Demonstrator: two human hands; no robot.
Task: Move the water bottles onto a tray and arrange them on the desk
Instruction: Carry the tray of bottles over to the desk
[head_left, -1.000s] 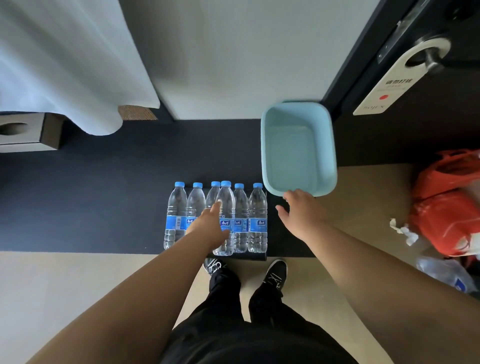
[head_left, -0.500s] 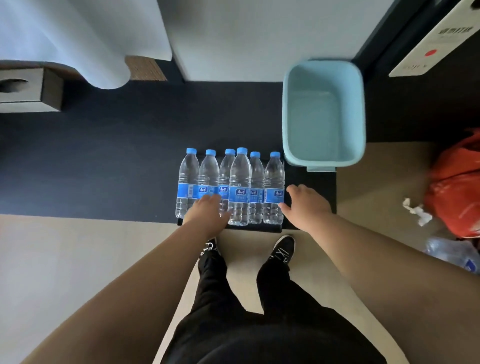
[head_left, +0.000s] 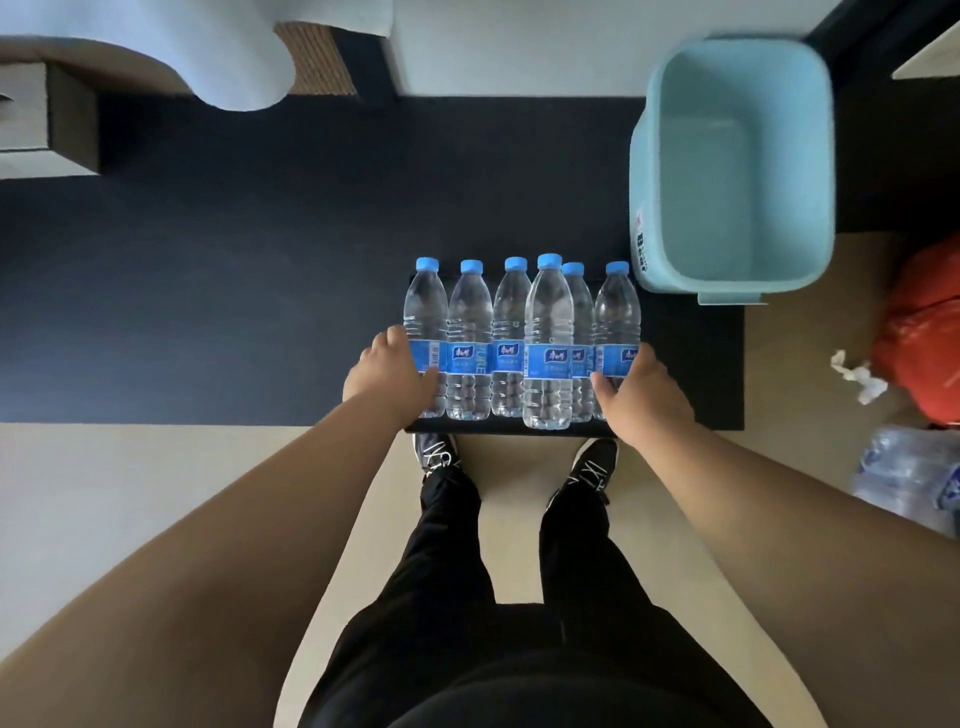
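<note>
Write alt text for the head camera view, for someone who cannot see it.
Seen from above, a person's left hand and right hand press the two ends of a row of six water bottles standing on a black tray, beside an empty light blue bin.

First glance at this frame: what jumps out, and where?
A tight row of six water bottles with blue caps stands mid-frame on a black tray, at the near edge of the dark desk. The left hand and right hand press in on the row's two ends. Behind and to the right stands an empty light-blue bin, with an orange bag at the far right edge.
</note>
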